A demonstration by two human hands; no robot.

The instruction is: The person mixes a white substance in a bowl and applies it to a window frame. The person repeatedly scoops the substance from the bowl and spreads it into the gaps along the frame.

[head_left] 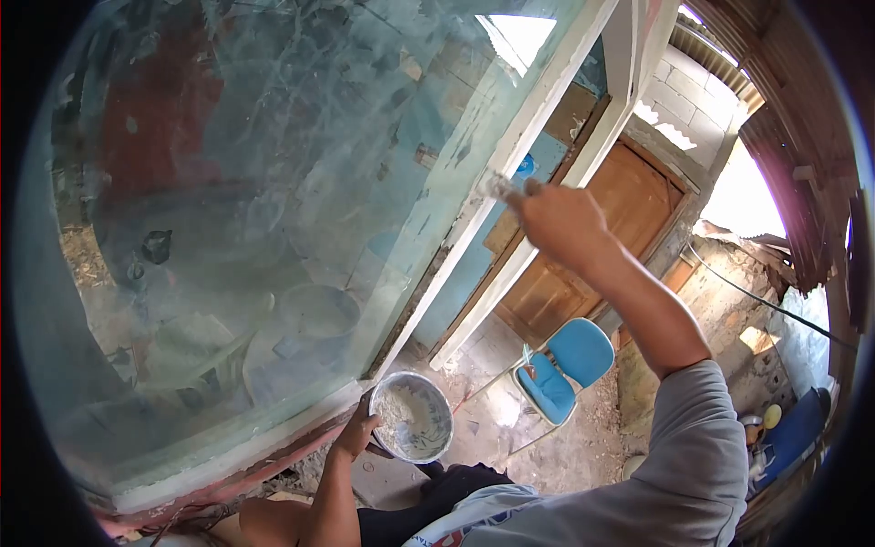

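My left hand [357, 430] is closed on the rim of a round metal pot [446, 401], low in front of my body. White paste [401, 415] coats the pot's bottom and part of its inner wall. My raised right hand [558, 223] is closed around a small tool [498, 186] smeared with white; its exact kind is too small to make out. The tool's tip is at the white window frame [474, 211], along the edge of a large glass pane [301, 182]. White patches mark that frame.
A blue padded chair [581, 351] stands on the rough floor, right of the pot. Behind it are a brown wooden door [606, 242] and a white post [533, 260]. A dark cable [766, 303] crosses at the right. Rubble [305, 476] lies below the window.
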